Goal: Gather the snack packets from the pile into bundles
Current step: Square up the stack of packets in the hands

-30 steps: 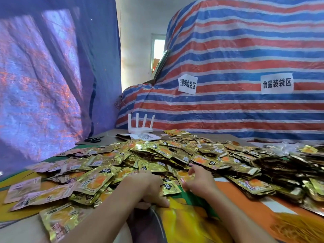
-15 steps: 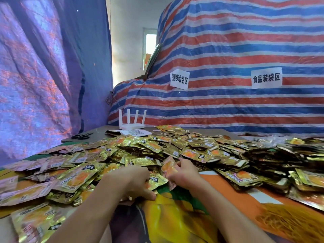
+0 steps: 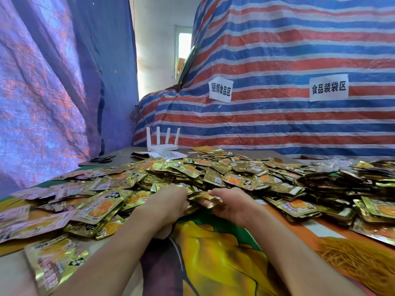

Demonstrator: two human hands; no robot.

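A big pile of shiny gold snack packets [image 3: 213,174] covers the bench [image 3: 132,155] from the left side to the right side. Both hands reach into the near edge of the pile, close together. The left hand [image 3: 164,206] is curled, with its fingers pushed in under the packets. The right hand [image 3: 237,205] is curled too, just beside it. Between the two hands sits a small bunch of packets [image 3: 203,199], touching both of them. The bunch is blurry, so I cannot tell how tightly each hand is gripping it. A bright printed sheet [image 3: 213,253] with yellow and green on it lies under the arms. At the far end of the bench stand a white router [image 3: 163,144] and a pair of black scissors [image 3: 102,159]. Behind is a striped tarp [image 3: 277,50] with two white paper signs [image 3: 221,89].
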